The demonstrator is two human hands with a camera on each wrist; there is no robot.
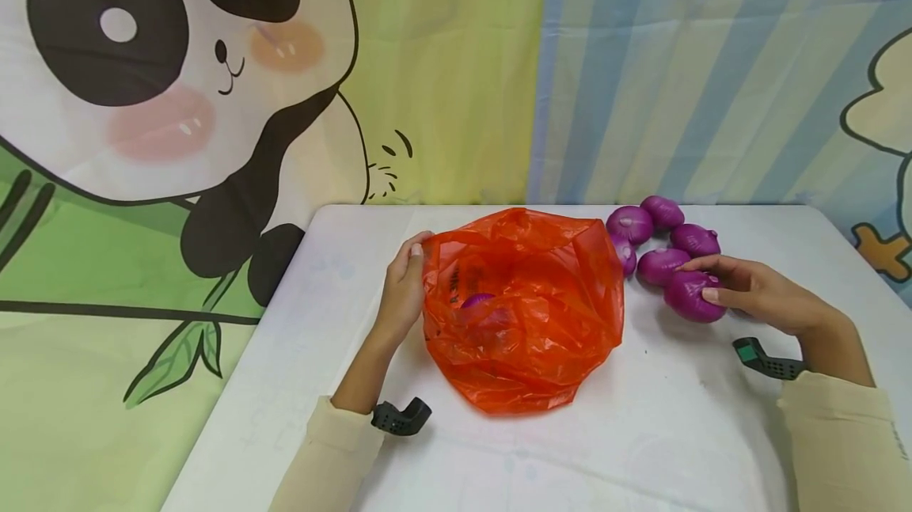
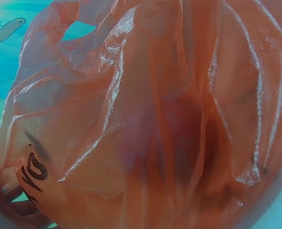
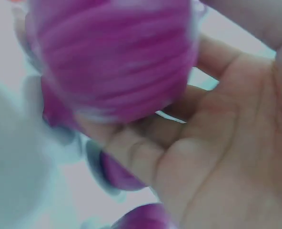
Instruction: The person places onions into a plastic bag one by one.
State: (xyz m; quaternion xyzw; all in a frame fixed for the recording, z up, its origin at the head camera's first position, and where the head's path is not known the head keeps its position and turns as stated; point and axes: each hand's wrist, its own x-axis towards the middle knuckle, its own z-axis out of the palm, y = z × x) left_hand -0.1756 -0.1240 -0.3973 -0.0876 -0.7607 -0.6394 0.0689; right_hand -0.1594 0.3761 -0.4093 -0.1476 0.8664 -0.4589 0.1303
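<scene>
A purple onion [image 1: 691, 302] was gripped in the right hand [image 1: 762, 290]; a red bag [image 1: 523, 373] was held in the left hand [image 1: 404, 286].
The onion was found right of the table's [image 1: 677, 433] centre, toward its far right corner, pinched between thumb and fingers spread to its width. Its surface was noted as rounded and glossy, with paler streaks seen in the right wrist view. The bag's left rim was pinched under the left thumb; those fingers were partly hidden. The bag was observed as translucent, crinkled and dark-printed, its mouth spread, with a purple rounded item [image 1: 477, 301] visible inside. Further onions [image 1: 630, 225] were recorded in a cluster near the table's far edge, between the bag and the far right corner.
</scene>
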